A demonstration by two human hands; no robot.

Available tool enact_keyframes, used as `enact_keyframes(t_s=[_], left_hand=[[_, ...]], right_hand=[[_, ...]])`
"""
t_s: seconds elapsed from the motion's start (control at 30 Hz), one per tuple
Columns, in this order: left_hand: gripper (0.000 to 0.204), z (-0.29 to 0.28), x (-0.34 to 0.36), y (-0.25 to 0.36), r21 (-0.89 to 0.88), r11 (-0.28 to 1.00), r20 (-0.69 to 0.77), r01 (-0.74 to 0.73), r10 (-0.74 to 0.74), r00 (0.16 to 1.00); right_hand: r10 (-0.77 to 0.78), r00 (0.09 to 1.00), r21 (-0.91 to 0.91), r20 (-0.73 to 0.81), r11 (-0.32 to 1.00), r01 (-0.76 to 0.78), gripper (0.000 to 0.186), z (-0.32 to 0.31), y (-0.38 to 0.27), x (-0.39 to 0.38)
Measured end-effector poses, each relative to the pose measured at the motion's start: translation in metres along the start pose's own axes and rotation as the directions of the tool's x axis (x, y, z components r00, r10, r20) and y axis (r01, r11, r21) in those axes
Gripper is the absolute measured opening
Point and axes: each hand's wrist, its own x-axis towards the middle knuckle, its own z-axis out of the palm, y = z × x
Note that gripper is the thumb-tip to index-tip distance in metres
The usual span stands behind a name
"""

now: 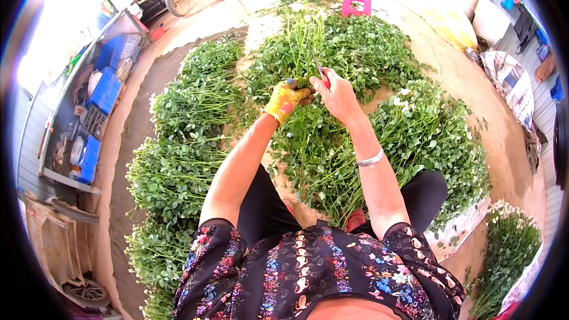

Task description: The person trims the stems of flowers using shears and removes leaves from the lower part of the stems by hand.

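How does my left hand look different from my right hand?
The left hand wears a yellow patterned glove; the right hand is bare. The left hand holds thin green flower stems; the right hand holds a red-handled metal cutting tool. A silvery band circles the right forearm; the left forearm shows none. Both hands are closed, near each other.
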Motion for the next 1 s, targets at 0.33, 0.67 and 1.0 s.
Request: enact_keyframes(t_s=[0.33, 0.67, 1.0], left_hand=[[0.027, 0.001, 0.003, -0.005, 0.059, 0.998, -0.007, -0.01, 0.011, 1.0], [0.025, 0.003, 0.005, -0.013, 0.127, 0.991, -0.101, -0.049, 0.062, 0.993], [0.028, 0.012, 0.003, -0.016, -0.117, 0.991, -0.102, -0.063, 0.051, 0.993]], right_hand=[[0.027, 1.0, 0.117, -0.012, 0.993, -0.026, 0.033, 0.01, 0.017, 0.0], [0.248, 0.915, 0.605, 0.319, 0.689, -0.398, 0.032, -0.006, -0.014, -0.021], [0.217, 0.871, 0.81, 0.44, 0.324, -0.489, 0.032, -0.003, -0.018, -0.01]])
